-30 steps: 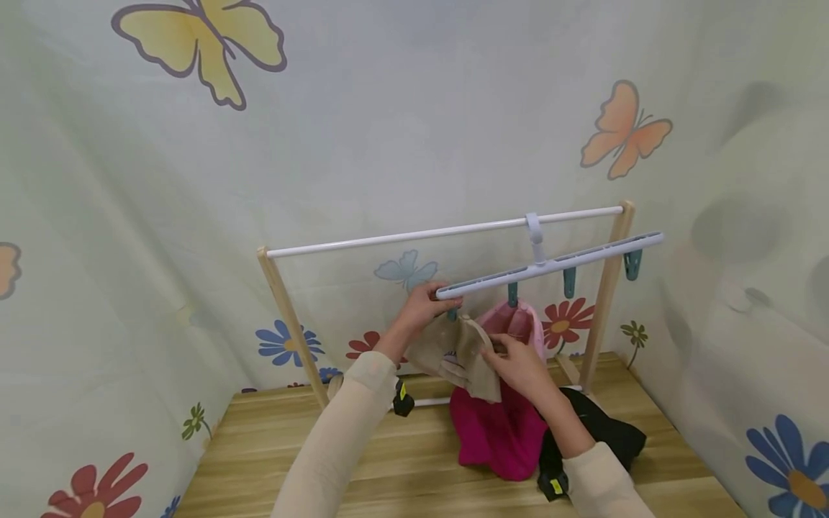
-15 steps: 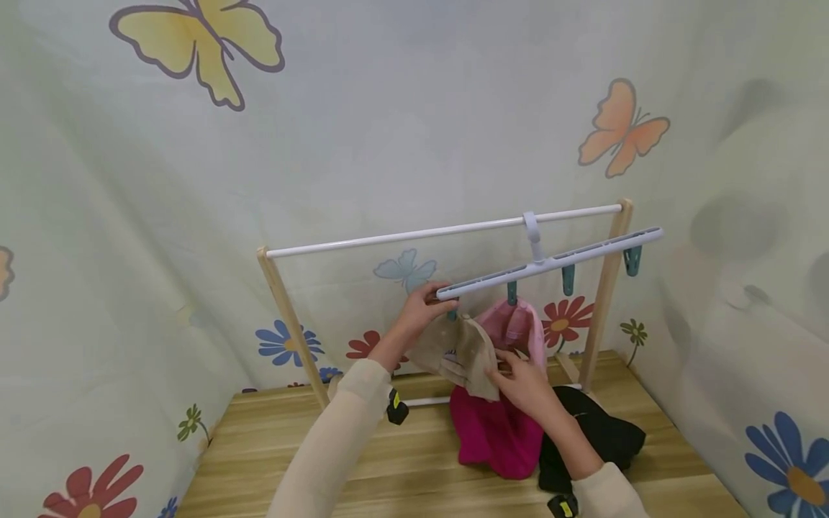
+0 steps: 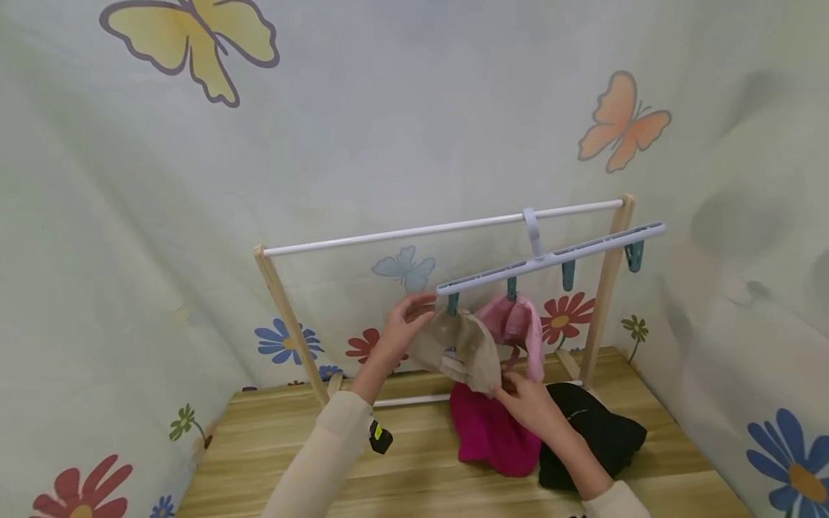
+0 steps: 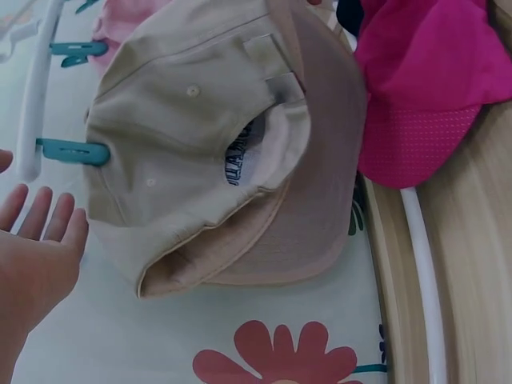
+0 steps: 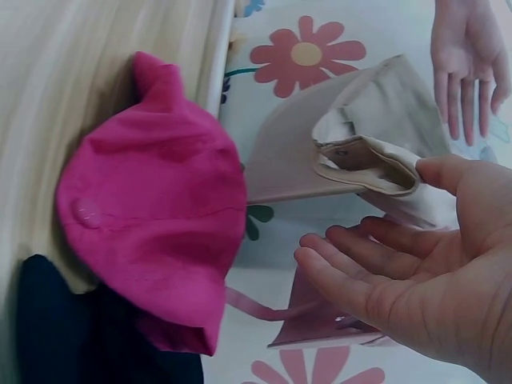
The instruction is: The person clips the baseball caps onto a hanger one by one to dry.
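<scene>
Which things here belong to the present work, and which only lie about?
Seemingly in use:
beige fabric cap
pink fabric cap
teal plastic clips
white bar-shaped hanger
wooden-legged rack

Lying about, unclipped, perhaps waiting:
magenta fabric cap
black fabric cap

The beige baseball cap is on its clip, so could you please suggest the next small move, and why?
Probably lower the right hand to the magenta baseball cap and grasp it: the beige baseball cap hangs from a teal clip with the left hand open beside it, the magenta one lies on the table, and two clips farther right on the hanger hold nothing.
</scene>
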`<move>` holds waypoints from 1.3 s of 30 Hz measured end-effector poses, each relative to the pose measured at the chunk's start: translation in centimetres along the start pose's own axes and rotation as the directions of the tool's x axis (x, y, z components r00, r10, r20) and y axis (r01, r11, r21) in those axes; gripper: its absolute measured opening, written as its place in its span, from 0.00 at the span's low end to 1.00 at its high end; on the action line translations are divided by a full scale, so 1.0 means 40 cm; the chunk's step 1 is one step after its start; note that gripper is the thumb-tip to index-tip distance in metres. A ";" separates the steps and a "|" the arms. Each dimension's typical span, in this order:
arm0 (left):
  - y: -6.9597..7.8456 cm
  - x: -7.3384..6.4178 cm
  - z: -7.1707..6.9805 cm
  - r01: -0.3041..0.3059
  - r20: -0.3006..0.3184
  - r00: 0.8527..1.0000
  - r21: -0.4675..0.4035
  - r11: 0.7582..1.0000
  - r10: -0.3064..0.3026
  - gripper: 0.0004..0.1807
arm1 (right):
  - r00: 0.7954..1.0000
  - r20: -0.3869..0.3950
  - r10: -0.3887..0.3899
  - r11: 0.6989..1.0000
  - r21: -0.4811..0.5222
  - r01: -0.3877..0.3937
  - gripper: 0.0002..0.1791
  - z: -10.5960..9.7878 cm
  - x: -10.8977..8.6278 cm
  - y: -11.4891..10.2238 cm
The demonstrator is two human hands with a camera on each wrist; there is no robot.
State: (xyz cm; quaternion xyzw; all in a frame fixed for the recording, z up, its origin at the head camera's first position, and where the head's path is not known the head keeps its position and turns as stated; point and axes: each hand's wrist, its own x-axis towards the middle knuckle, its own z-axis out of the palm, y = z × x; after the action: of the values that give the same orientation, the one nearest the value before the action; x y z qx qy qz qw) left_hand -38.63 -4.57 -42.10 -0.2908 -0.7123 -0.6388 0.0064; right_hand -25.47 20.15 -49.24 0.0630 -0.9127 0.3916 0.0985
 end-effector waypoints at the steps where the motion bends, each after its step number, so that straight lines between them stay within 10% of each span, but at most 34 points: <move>1: 0.001 -0.010 -0.001 -0.010 0.000 1.000 0.009 1.000 0.010 0.22 | 1.000 0.004 -0.001 1.000 -0.005 0.001 0.21 0.002 -0.002 0.002; 12: -0.028 -0.127 0.025 -0.099 0.069 0.994 0.165 0.981 0.089 0.20 | 0.995 0.073 0.067 0.997 0.031 -0.069 0.16 0.046 -0.031 0.037; 22: -0.064 -0.190 0.059 -0.190 0.227 0.968 0.388 0.902 0.107 0.21 | 0.996 0.074 -0.051 0.999 -0.014 0.052 0.16 0.063 -0.046 0.042; 32: -0.089 -0.245 0.103 -0.393 0.417 0.898 0.616 0.683 0.141 0.21 | 0.960 0.009 -0.279 0.955 -0.106 0.279 0.17 0.073 -0.060 0.061; 39: -0.119 -0.278 0.135 -0.440 0.478 0.875 0.723 0.534 0.075 0.23 | 0.935 0.020 -0.353 0.921 -0.170 0.351 0.21 0.073 -0.076 0.076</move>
State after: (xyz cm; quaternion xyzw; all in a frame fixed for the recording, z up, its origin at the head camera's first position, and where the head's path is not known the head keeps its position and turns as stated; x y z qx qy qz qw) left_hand -29.44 -4.23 -51.64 -0.4795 -0.8579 -0.1591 0.0935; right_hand -23.47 20.23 -54.05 0.2151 -0.9161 0.2882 0.1773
